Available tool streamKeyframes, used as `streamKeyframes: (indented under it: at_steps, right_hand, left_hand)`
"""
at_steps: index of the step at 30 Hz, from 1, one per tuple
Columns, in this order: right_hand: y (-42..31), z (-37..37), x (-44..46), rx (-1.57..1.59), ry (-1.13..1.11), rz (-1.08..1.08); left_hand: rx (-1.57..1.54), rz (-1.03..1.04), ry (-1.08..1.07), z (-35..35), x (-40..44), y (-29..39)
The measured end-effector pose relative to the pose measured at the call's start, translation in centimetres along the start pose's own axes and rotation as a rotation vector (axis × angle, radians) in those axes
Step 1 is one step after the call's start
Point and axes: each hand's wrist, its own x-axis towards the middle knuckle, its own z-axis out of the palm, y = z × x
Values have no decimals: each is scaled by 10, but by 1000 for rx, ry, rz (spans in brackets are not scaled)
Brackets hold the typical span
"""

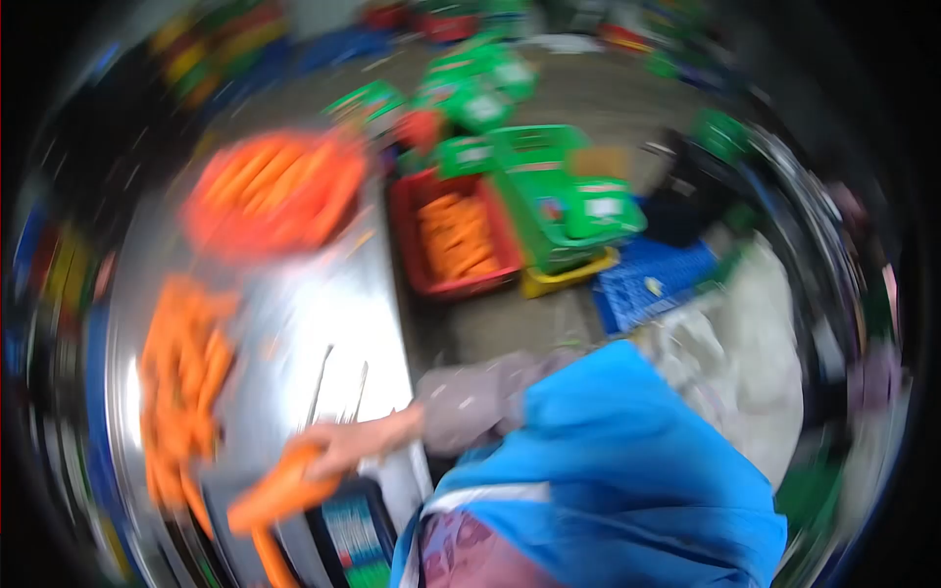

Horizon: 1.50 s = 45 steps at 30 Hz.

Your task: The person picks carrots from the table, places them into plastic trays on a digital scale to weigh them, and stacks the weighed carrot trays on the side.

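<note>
My right hand (351, 446) reaches out from a greyish sleeve over the near end of a shiny metal table (284, 323). Its fingers are closed around orange carrots (279, 495), which are smeared by motion. Below them is a dark device with a lit or printed panel (351, 534), perhaps a scale. A heap of loose carrots (181, 372) lies along the table's left side. Two thin metal tools (321, 382), too blurred to name, lie just beyond the hand. My left hand does not show.
A red bag of carrots (274, 191) sits at the table's far end. Beside the table stand a red crate (410, 250) holding carrots and a green crate (534, 147). A white sack (760, 363) is at the right, near my blue apron (627, 461).
</note>
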Motion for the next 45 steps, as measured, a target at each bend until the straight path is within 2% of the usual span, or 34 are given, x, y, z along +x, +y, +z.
streamKeyframes:
  at_steps: [1,2,3,4,7,9,10,17,19,20,25,31,33,37,40,41,45]
  right_hand:
    - [-7,2,-3,70,-34,-14]
    - [-9,-1,2,54,-98,15]
    - [-19,1,6,29,-71,-32]
    - [-34,0,7,50,-124,121]
    - [-51,-4,25,-132,-112,214]
    - [-46,0,39,-162,-65,179]
    - [-41,4,47,-168,-28,190]
    - [-38,34,122,-241,-193,207]
    - [-36,49,136,-274,-293,185]
    - [-30,52,153,-306,-420,223]
    - [-22,79,180,-334,-533,221]
    - [0,105,198,-393,-764,171]
    - [6,116,198,-566,-825,158]
    - [21,117,199,-715,-865,-65]
    - [11,120,198,-865,-888,-102]
    - [9,121,196,-974,-879,-131]
    - [8,122,187,-977,-903,-216]
  left_hand:
    - [-75,-91,85,18,-11,-6]
    - [-112,-449,-133,-56,17,75]
    - [-185,-461,-50,-70,11,89]
    - [-132,-510,-56,-90,10,110]
    - [-129,-661,52,-106,-6,130]
    - [-191,-752,76,-114,-10,142]
    - [-193,-750,92,-110,-14,143]
    - [-229,-748,162,-85,13,138]
    - [-244,-760,55,-78,14,135]
    - [-257,-742,71,-79,13,136]
    - [-301,-750,161,-100,1,139]
    - [-411,-849,71,-96,-25,143]
    - [-381,-849,77,-93,-28,144]
    - [-304,-813,121,-91,-36,137]
    - [-350,-799,133,-91,-41,134]
    - [-393,-837,95,-92,-43,136]
    - [-449,-907,-1,-98,-48,139]
